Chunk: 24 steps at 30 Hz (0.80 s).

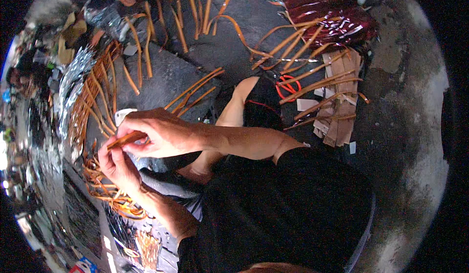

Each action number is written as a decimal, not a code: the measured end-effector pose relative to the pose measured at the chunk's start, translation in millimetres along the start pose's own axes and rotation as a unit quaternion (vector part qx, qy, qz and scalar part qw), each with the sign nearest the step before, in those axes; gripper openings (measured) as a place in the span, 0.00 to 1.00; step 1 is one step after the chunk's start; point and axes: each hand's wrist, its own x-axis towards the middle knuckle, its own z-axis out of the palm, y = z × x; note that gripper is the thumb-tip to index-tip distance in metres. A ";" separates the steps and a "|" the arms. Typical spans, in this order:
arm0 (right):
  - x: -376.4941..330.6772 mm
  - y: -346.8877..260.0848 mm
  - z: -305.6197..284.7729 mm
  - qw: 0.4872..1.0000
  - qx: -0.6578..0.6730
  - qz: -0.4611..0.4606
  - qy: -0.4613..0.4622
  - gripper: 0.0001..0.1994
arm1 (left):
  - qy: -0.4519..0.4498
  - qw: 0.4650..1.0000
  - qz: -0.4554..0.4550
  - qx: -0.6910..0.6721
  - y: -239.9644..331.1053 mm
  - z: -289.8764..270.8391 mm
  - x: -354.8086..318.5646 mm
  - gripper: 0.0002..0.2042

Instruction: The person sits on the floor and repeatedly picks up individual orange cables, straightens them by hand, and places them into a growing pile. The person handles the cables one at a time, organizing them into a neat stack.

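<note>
Both my hands meet at the left of the picture over a woven piece of orange strips (93, 111). My right hand (156, 133) pinches one orange strip (124, 139) between thumb and fingers. My left hand (115, 164) grips the same strip from below, fingers curled around it. The weave curves around the hands, with loose strip ends (110, 192) spreading out under my left wrist. My bare knee (239, 102) and black clothing fill the middle and lower right.
Loose orange strips (303, 41) lie scattered over the dark stone floor at the top and right. A stack of cardboard pieces (339, 102) and a dark red shiny sheet (332, 9) sit at the upper right. Silver foil (73, 77) lies at the left.
</note>
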 end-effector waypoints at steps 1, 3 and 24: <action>0.0 -4.4 -2.8 0.999 0.020 0.026 -0.008 0.10 | -0.021 1.000 -0.003 0.002 0.9 -1.2 0.4 0.13; 2.0 -6.5 -1.6 0.999 0.049 0.007 0.016 0.10 | -0.013 1.000 0.004 -0.011 1.1 3.8 -0.7 0.15; -3.9 -3.1 10.3 0.991 -0.103 -0.082 -0.013 0.10 | 0.131 0.960 0.018 -0.246 23.4 16.1 -2.9 0.10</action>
